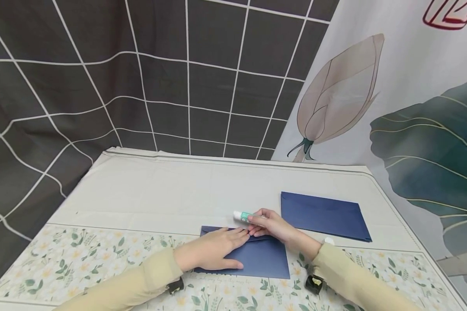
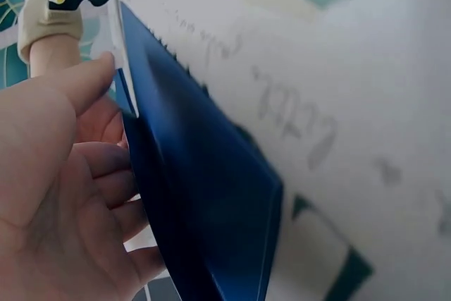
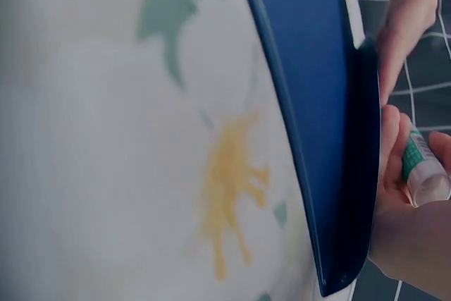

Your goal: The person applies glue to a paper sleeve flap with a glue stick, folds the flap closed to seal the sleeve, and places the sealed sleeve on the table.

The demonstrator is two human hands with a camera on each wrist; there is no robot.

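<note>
A dark blue envelope (image 1: 260,259) lies in front of the person, its flap along the far edge. My left hand (image 1: 215,248) rests on its left part with fingers extended, fingertips on the flap. In my right hand (image 1: 272,226) a white and green glue stick (image 1: 244,216) is held between thumb and fingers. Other fingertips of that hand touch the flap beside the left fingertips. The right wrist view shows the glue stick (image 3: 423,167) in the grasp, and the envelope (image 3: 317,103) with its flap slightly raised. In the left wrist view, the left hand (image 2: 77,188) lies along the envelope (image 2: 204,167).
More blue envelopes (image 1: 324,216), apparently stacked, lie at the right on the table. A small white round piece (image 1: 328,241) sits by the right wrist. A floral cloth (image 1: 113,263) covers the near part of the white table. Dark grid curtain (image 1: 214,86) hangs behind.
</note>
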